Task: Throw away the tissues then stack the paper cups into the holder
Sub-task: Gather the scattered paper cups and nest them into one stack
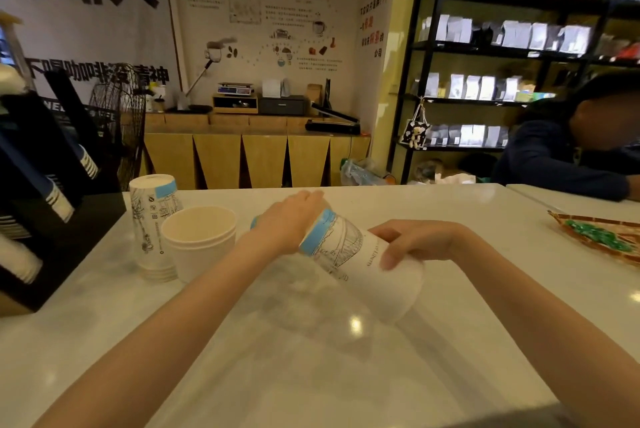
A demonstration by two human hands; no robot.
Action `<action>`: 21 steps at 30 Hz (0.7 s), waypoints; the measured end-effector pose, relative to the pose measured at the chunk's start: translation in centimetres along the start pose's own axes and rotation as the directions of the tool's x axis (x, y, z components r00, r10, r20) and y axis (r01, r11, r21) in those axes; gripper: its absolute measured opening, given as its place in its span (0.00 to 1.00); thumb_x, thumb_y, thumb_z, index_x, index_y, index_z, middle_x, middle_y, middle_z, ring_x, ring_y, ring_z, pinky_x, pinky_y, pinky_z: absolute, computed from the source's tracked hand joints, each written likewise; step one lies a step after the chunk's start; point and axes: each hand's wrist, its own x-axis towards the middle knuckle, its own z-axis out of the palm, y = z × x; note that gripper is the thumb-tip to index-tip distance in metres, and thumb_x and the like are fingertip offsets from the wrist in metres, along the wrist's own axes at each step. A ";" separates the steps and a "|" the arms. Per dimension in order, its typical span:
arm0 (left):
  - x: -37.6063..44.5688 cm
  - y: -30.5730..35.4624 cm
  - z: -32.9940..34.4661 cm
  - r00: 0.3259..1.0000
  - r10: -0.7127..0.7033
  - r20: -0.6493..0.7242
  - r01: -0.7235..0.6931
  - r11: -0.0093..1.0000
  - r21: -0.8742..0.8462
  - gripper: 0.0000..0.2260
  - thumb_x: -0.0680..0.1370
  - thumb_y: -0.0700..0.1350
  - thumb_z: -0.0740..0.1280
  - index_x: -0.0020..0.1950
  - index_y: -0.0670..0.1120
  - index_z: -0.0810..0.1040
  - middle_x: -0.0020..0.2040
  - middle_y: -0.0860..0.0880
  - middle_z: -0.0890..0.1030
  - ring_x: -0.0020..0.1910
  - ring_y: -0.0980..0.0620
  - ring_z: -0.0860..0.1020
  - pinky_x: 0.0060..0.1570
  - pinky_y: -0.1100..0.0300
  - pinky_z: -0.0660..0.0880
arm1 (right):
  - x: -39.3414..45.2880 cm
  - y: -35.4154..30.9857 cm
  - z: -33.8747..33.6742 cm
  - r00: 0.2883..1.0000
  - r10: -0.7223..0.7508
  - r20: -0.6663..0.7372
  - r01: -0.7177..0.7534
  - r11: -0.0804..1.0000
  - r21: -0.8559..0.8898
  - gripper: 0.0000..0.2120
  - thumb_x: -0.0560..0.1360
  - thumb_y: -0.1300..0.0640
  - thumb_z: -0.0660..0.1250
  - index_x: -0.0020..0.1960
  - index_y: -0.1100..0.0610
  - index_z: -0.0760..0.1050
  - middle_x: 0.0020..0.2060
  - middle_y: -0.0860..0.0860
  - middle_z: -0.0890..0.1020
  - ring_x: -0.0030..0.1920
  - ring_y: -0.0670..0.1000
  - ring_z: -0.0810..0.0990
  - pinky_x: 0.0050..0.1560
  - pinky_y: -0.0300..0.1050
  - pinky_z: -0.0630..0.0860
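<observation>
we cannot see the far end of the held cup (356,261): the left hand (289,219) covers it, and a blue band shows on both sides of that hand, so we cannot tell whether one cup or a nested pair is held. the near, wide end is smeared by motion blur. the black holder (52,185) at the left is cut off by the frame edge, with only striped cup rims showing in its slots.

the cup lies tilted above the white counter (311,375), at centre frame. its long axis runs from upper left to lower right, with the wide end toward us and the narrow, blue-banded end pointing away toward the left hand.

the left hand is closed over the narrow end. the right hand (412,242) wraps the middle of the cup, fingers curled over its side.

print on the cup is a line drawing with a line of text too blurred to read. an upside-down stack (154,223) stands near the holder, touching an upright plain stack (201,240) just beside it. large wall lettering behind is partly cropped.
</observation>
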 end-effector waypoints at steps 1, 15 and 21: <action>-0.2 0.1 -1.2 0.998 0.002 -0.062 -0.006 0.997 -0.074 0.39 0.69 0.39 0.72 0.73 0.48 0.52 0.73 0.46 0.62 0.70 0.44 0.65 0.65 0.49 0.67 | 0.0 -0.1 -0.2 0.999 -0.024 0.025 0.024 1.000 0.012 0.26 0.60 0.54 0.70 0.59 0.51 0.74 0.55 0.49 0.81 0.56 0.51 0.80 0.52 0.43 0.79; -9.0 -2.7 -15.8 0.799 -0.364 -0.478 -0.029 0.771 -0.636 0.33 0.66 0.50 0.73 0.68 0.46 0.65 0.54 0.54 0.74 0.55 0.54 0.72 0.47 0.65 0.72 | 3.9 -4.6 -0.2 0.977 -0.210 0.031 0.211 0.977 -0.043 0.30 0.58 0.55 0.72 0.59 0.46 0.71 0.54 0.45 0.81 0.55 0.44 0.80 0.51 0.40 0.78; -11.1 -5.7 -14.0 0.779 -0.466 -0.420 0.127 0.772 -0.622 0.37 0.64 0.53 0.74 0.70 0.48 0.64 0.63 0.49 0.73 0.57 0.54 0.70 0.52 0.60 0.70 | 5.3 -7.4 -0.1 0.958 -0.257 -0.126 0.231 0.954 -0.190 0.28 0.59 0.54 0.74 0.57 0.43 0.71 0.55 0.45 0.79 0.57 0.46 0.78 0.52 0.42 0.77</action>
